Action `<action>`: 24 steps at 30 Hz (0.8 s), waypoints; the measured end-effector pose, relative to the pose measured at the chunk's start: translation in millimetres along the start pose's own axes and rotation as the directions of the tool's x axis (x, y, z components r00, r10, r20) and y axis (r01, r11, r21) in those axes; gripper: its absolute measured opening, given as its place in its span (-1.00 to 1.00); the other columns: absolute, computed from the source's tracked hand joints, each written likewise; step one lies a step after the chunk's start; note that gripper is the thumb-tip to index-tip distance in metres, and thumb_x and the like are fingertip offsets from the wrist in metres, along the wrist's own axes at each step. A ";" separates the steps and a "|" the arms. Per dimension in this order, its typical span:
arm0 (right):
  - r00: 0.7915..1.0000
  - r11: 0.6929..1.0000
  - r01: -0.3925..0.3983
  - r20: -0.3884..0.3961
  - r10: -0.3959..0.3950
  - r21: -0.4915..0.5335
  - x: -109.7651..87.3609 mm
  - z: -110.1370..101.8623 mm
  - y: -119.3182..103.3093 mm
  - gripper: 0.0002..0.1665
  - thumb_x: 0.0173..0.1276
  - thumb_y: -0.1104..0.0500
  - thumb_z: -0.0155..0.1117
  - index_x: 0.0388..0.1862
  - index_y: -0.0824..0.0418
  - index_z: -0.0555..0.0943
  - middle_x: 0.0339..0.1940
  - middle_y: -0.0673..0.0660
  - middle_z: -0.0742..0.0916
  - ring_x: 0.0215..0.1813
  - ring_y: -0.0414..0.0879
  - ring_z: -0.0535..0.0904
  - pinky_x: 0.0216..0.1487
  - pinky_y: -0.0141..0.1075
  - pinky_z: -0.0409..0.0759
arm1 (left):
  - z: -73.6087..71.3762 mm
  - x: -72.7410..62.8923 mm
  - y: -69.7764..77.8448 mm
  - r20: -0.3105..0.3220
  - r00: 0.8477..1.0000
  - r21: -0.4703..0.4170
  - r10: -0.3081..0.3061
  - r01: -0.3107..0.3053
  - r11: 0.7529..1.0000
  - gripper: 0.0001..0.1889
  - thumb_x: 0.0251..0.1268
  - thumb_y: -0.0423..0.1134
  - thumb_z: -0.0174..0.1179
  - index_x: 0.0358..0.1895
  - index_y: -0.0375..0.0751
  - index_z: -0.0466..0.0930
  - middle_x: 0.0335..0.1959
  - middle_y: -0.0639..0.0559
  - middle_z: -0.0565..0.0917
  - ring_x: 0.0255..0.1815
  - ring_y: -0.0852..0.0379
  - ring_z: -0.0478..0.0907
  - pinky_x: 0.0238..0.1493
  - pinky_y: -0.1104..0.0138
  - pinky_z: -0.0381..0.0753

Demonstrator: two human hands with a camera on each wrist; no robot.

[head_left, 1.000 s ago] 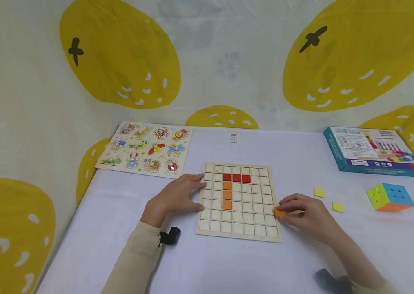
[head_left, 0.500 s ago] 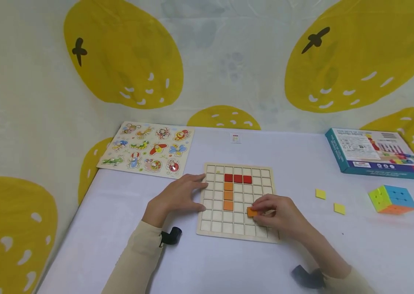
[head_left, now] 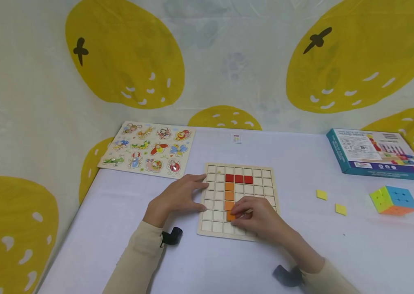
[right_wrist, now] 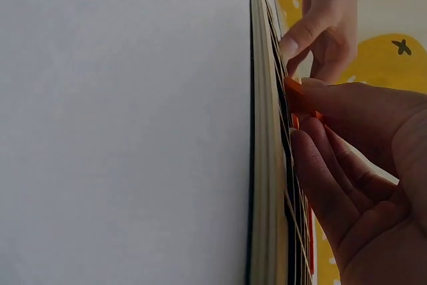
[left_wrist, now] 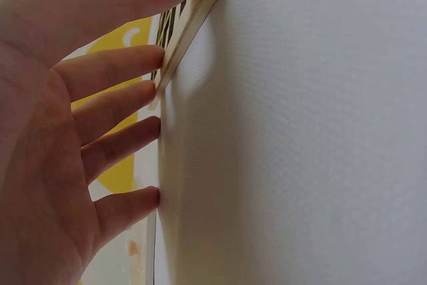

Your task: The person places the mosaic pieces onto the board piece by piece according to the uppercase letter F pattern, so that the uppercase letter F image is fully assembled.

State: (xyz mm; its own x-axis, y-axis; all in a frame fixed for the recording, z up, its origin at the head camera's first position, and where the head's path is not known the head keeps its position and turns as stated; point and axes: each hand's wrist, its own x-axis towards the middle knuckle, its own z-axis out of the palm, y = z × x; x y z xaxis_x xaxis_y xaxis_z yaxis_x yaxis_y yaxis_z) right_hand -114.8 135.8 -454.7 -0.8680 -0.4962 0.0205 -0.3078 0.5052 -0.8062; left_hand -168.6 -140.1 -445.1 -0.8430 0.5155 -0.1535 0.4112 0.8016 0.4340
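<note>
A wooden grid board (head_left: pixel 207 228) lies flat on the white table. Three red tiles (head_left: pixel 239 179) form a row in its upper part, and a column of orange tiles (head_left: pixel 229 195) runs down from the leftmost red one. Between thumb and fingers my right hand (head_left: pixel 260 216) pinches another orange tile (head_left: pixel 230 216) at the lower end of that column; the right wrist view shows this orange tile (right_wrist: pixel 301 98) tilted against the board. My left hand (head_left: pixel 175 197) rests at the board's left edge, its fingers spread; in the left wrist view the fingers (left_wrist: pixel 120 65) touch the edge.
Two yellow tiles (head_left: pixel 321 194) lie right of the board, near a colourful puzzle cube (head_left: pixel 394 200). A boxed set (head_left: pixel 379 153) stands at the back right. An insect puzzle board (head_left: pixel 146 149) is at the back left. A small printed card (head_left: pixel 236 139) lies behind the grid board.
My right hand has carried the orange tile leftward from the board's right edge, across the grid, to the foot of the orange column. The left hand has stayed at the left edge.
</note>
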 end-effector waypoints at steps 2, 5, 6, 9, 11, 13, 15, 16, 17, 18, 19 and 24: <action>1.000 1.000 0.021 -0.003 -0.021 -0.006 1.3 1.9 -1.6 -0.81 0.15 0.22 0.59 -0.23 0.14 0.81 -0.21 -0.01 0.82 -0.23 -0.25 0.72 -0.19 -0.42 0.76 | 0.1 0.1 0.1 -0.002 1.000 0.001 -0.003 0.003 1.000 -0.26 0.05 0.08 0.50 0.38 0.03 0.57 0.59 0.09 0.36 0.59 0.00 0.31 0.56 0.08 0.39; 0.999 0.999 0.041 -0.007 -0.041 -0.028 3.1 4.1 -3.0 -0.82 0.13 0.24 0.59 -0.24 0.15 0.81 -0.23 -0.01 0.83 -0.26 -0.29 0.69 -0.21 -0.41 0.75 | -0.4 0.1 0.3 0.000 1.000 0.002 -0.003 0.003 1.000 -0.26 0.05 0.07 0.50 0.38 0.03 0.57 0.59 0.09 0.36 0.59 0.00 0.31 0.56 0.08 0.39; 0.999 0.999 0.039 -0.008 -0.040 -0.032 3.6 4.5 -3.6 -0.81 0.13 0.25 0.59 -0.25 0.15 0.81 -0.23 -0.02 0.83 -0.27 -0.30 0.68 -0.21 -0.41 0.75 | -0.5 0.1 0.3 0.001 1.000 0.004 -0.002 0.002 1.000 -0.26 0.05 0.08 0.50 0.38 0.03 0.56 0.59 0.09 0.36 0.59 -0.01 0.31 0.56 0.09 0.39; 1.000 0.999 0.026 -0.007 -0.026 -0.044 5.0 5.9 -3.9 -0.81 0.12 0.25 0.59 -0.25 0.13 0.82 -0.24 -0.04 0.82 -0.28 -0.34 0.65 -0.22 -0.43 0.73 | -1.3 -0.1 0.6 0.006 1.000 0.008 -0.001 0.001 1.000 -0.26 0.06 0.08 0.50 0.38 0.03 0.56 0.60 0.09 0.35 0.59 -0.01 0.31 0.56 0.08 0.39; 1.000 0.999 0.016 -0.009 -0.016 -0.047 5.6 6.4 -3.6 -0.81 0.11 0.25 0.60 -0.25 0.12 0.82 -0.24 -0.06 0.82 -0.28 -0.35 0.65 -0.23 -0.45 0.72 | -1.9 -0.3 1.1 0.006 1.000 0.006 -0.003 0.003 1.000 -0.26 0.06 0.08 0.50 0.38 0.03 0.56 0.60 0.08 0.35 0.60 -0.02 0.31 0.56 0.08 0.39; 1.000 0.999 0.009 -0.011 -0.009 -0.049 6.1 6.7 -3.5 -0.80 0.10 0.24 0.61 -0.26 0.12 0.82 -0.25 -0.06 0.81 -0.28 -0.34 0.65 -0.23 -0.47 0.71 | -2.4 -0.4 1.4 0.007 1.000 0.006 -0.005 0.005 1.000 -0.26 0.06 0.08 0.50 0.38 0.03 0.56 0.60 0.08 0.35 0.60 -0.02 0.31 0.56 0.07 0.38; 1.000 0.999 0.000 -0.012 -0.001 -0.049 6.2 6.7 -3.8 -0.81 0.10 0.24 0.61 -0.27 0.12 0.82 -0.26 -0.07 0.81 -0.28 -0.34 0.65 -0.23 -0.47 0.70 | -2.6 -0.3 1.7 0.008 1.000 0.007 -0.009 0.009 1.000 -0.26 0.06 0.08 0.50 0.38 0.03 0.56 0.60 0.08 0.34 0.60 -0.02 0.30 0.57 0.06 0.38; 1.000 0.999 -0.004 -0.011 0.003 -0.050 6.3 6.6 -4.1 -0.81 0.09 0.24 0.62 -0.27 0.12 0.82 -0.26 -0.07 0.81 -0.29 -0.34 0.66 -0.23 -0.48 0.70 | -2.5 -0.3 1.7 0.009 1.000 0.007 -0.011 0.011 1.000 -0.26 0.06 0.08 0.50 0.38 0.03 0.56 0.60 0.08 0.34 0.60 -0.02 0.30 0.57 0.06 0.38; 1.000 0.999 -0.009 -0.011 0.008 -0.053 6.3 6.6 -4.3 -0.81 0.09 0.24 0.62 -0.28 0.12 0.82 -0.27 -0.07 0.81 -0.29 -0.34 0.65 -0.23 -0.48 0.70 | -2.3 -0.2 1.6 0.011 1.000 0.009 -0.012 0.012 1.000 -0.26 0.07 0.08 0.50 0.39 0.03 0.55 0.60 0.08 0.34 0.60 -0.02 0.30 0.57 0.06 0.38; 1.000 0.998 -0.013 -0.010 0.012 -0.058 6.3 6.6 -4.4 -0.81 0.09 0.24 0.62 -0.28 0.12 0.82 -0.27 -0.07 0.81 -0.29 -0.34 0.65 -0.23 -0.48 0.70 | -2.2 -0.1 1.7 0.010 1.000 0.008 -0.011 0.011 1.000 -0.26 0.06 0.08 0.50 0.39 0.03 0.56 0.60 0.08 0.34 0.60 -0.02 0.31 0.56 0.06 0.38; 1.000 0.998 -0.016 -0.009 0.016 -0.065 6.3 6.5 -4.5 -0.81 0.09 0.23 0.62 -0.28 0.11 0.82 -0.28 -0.07 0.81 -0.29 -0.34 0.65 -0.23 -0.48 0.70 | -2.0 0.0 1.5 0.009 1.000 0.009 -0.012 0.012 1.000 -0.26 0.06 0.08 0.50 0.39 0.03 0.56 0.60 0.08 0.34 0.59 -0.02 0.31 0.56 0.06 0.38; 0.999 0.994 -0.029 -0.020 0.027 -0.102 6.4 6.2 -4.6 -0.82 0.07 0.23 0.63 -0.31 0.09 0.83 -0.30 -0.10 0.81 -0.27 -0.30 0.66 -0.22 -0.47 0.68 | -1.2 0.3 1.7 0.002 1.000 0.008 -0.004 0.004 1.000 -0.26 0.06 0.08 0.50 0.38 0.02 0.57 0.59 0.07 0.36 0.59 -0.03 0.32 0.55 0.06 0.41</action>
State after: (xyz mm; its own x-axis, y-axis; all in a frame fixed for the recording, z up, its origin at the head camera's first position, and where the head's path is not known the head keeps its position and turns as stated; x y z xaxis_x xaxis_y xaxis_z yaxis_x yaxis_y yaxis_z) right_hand -116.6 126.0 -454.5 -0.8837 -0.4679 0.0107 -0.3208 0.5889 -0.7418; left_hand -168.5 -139.0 -443.4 -0.8439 0.5129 -0.1574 0.4104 0.8061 0.4263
